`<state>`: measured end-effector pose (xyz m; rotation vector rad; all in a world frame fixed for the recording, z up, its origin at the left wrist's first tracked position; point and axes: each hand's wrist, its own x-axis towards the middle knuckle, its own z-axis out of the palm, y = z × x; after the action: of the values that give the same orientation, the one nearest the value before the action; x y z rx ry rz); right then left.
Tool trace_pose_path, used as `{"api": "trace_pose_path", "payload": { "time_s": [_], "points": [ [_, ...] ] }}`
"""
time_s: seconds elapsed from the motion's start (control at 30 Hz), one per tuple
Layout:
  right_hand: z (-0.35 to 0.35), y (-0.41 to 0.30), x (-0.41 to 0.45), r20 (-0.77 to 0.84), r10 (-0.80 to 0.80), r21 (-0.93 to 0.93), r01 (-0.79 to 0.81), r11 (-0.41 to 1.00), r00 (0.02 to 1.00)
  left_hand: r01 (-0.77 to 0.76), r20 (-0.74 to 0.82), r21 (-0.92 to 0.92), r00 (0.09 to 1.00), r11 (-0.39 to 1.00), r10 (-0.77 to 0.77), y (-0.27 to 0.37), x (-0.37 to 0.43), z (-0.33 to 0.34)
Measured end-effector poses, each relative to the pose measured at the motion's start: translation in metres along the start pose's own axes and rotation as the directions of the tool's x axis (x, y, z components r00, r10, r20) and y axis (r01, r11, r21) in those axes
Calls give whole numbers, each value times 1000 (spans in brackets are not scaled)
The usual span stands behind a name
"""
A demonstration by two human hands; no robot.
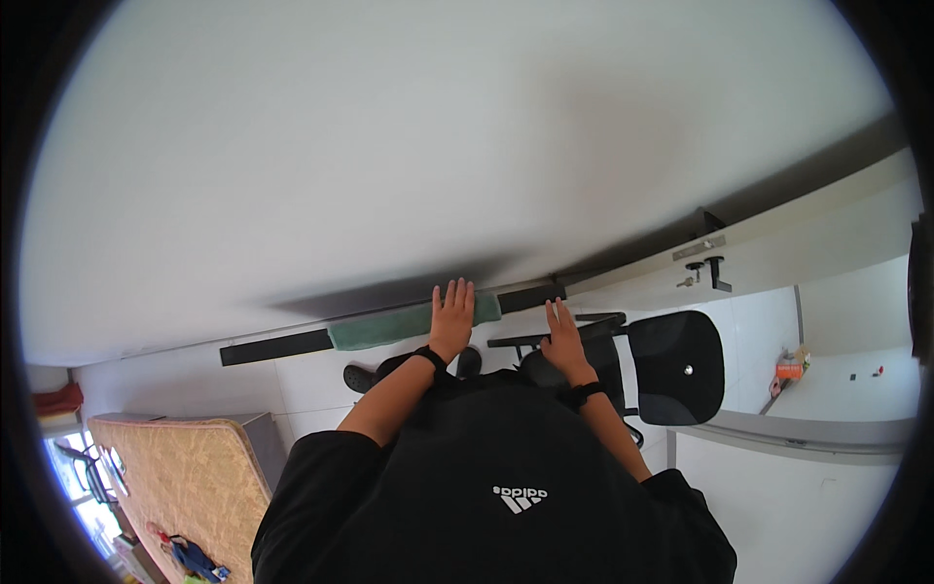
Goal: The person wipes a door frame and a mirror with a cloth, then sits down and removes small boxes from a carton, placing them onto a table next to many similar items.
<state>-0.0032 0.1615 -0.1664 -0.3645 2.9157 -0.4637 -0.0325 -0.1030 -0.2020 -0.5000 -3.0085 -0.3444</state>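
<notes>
A narrow black shelf-like strip runs along the foreground of a white wall. A folded green cloth lies lengthwise over its middle. Spread flat on the cloth, near its right end, is my left hand, fingers extended and slightly apart. My right hand is at the strip's right end, two fingers stretched towards it and the others bent. Nothing is held in it; whether the fingertips touch the strip cannot be told. Each wrist wears a black band.
To the right stand a black office chair and an open white door with a black handle and keys. A patterned mattress on a grey base is at lower left, a dark blue item on it. My shoe shows below the strip.
</notes>
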Motion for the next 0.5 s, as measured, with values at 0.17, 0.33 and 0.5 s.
{"api": "trace_pose_path", "payload": {
  "time_s": [0.17,0.33,0.5],
  "points": [
    [-19,-2,-9,-29,3,-36,-5,999,1000,-13,-3,134,1000,991,14,21,21,19],
    [-7,-16,19,-59,-14,-149,5,989,998,-40,62,-30,997,999,42,-9,4,-14],
    [23,-41,33,-110,114,-161,-131,978,987,153,5,-42,988,987,-152,-94,-68,-48]
  ]
}}
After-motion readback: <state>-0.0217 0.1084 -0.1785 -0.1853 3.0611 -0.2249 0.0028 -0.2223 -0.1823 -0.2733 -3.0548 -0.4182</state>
